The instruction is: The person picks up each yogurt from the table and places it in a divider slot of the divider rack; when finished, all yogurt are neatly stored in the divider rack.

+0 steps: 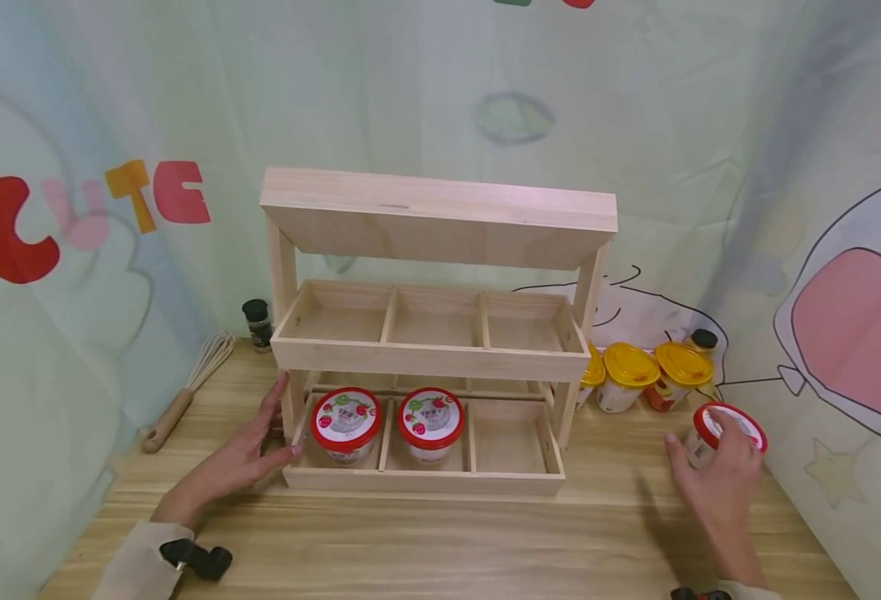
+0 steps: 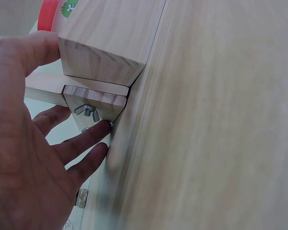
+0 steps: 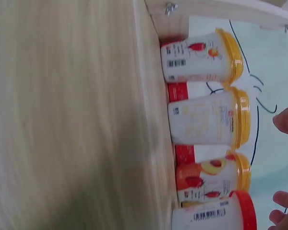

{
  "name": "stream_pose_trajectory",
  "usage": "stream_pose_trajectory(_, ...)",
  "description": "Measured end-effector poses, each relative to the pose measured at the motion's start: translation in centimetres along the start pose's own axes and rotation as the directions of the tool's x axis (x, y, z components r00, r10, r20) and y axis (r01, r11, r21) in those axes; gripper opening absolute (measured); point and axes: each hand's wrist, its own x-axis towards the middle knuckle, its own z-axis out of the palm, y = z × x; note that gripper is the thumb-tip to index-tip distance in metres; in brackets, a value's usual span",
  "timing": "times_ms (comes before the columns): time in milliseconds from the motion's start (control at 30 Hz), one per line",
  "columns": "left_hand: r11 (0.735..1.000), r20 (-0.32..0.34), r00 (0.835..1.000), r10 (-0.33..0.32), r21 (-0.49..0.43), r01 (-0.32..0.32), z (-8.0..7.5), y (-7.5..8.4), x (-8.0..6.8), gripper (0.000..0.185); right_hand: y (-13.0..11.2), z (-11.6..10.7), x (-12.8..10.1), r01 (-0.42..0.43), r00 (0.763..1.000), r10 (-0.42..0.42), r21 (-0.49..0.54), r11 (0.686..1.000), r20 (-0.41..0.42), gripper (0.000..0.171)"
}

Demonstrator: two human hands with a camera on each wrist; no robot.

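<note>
Head view showing two red-lidded cups (image 1: pixel 346 423) sitting in rack (image 1: pixel 425 480) bottom tier, third slot unfilled. Right hand (image 1: pixel 721 479) curling round another red-lidded cup (image 1: pixel 733 427) on table; left hand (image 1: pixel 241 454), fingers straight, steadying rack.

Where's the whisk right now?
In the head view the whisk lies on the wooden table at the far left, against the backdrop, left of the wooden rack and beyond the left hand.

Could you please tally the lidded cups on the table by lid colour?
Red-lidded cups: 3, two in the rack's bottom tray and one under the right hand.
Yellow-lidded cups: 3, beside the rack.
Total: 6
</note>
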Motion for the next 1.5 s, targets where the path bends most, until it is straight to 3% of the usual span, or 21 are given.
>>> stream_pose_trajectory(367, 1.0, -0.001, 1.0, -0.004, 0.002, 0.004, 0.0, -0.2, 0.0, 0.119, 1.8, -0.6, 1.0, -0.135, 0.987, 0.144, -0.114, 0.984, 0.077, 0.074)
stream_pose_trajectory(933, 1.0, 0.005, 1.0, -0.021, 0.015, 0.021, 0.0, -0.4, 0.0, 0.118, 3.8, -0.4, 1.7, -0.21, 0.967, 0.22, -0.092, 0.973, 0.125, 0.067)
stream_pose_trajectory(1333, 0.999, 0.011, 0.999, -0.035, 0.024, 0.034, -0.1, -0.3, 0.0, 0.118, 4.5, 0.0, 1.7, -0.181, 0.976, 0.19, -0.082, 0.98, 0.109, 0.057)
stream_pose_trajectory(1500, 0.999, 0.007, 1.0, -0.029, 0.037, 0.029, 0.0, -0.4, 0.0, 0.118, 4.4, -0.1, 1.8, -0.203, 0.969, 0.213, -0.084, 0.976, 0.125, 0.052)
